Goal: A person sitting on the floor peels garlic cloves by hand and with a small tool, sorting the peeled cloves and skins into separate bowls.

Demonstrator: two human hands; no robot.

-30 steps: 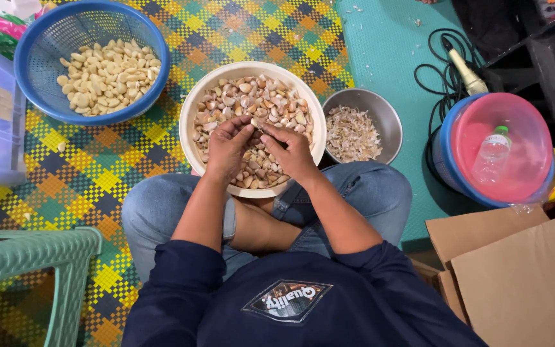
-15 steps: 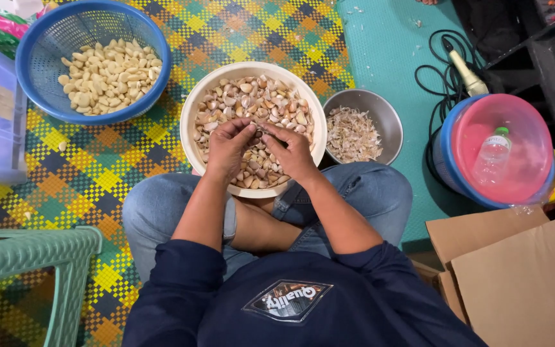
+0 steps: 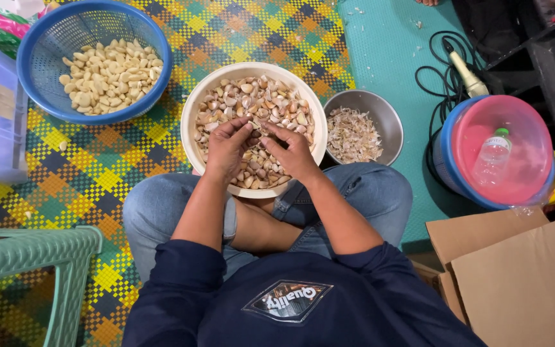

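- Left hand point(image 3: 227, 146) and right hand point(image 3: 295, 152): fingertips pinched together on one garlic clove point(image 3: 256, 126), held just above the cream bowl point(image 3: 191, 126).
- Bowl holds unpeeled cloves, rests against the knees.
- Right: steel bowl point(image 3: 390, 119) of skins.
- Far left: blue basket point(image 3: 40, 38), peeled cloves.

A woven mat point(image 3: 117, 160) checked in yellow, green, blue and orange covered the floor, meeting a plain teal mat point(image 3: 393, 58) on the right. A pale green plastic chair point(image 3: 27, 263) stood lower left; flattened cardboard point(image 3: 515, 276) lay lower right.
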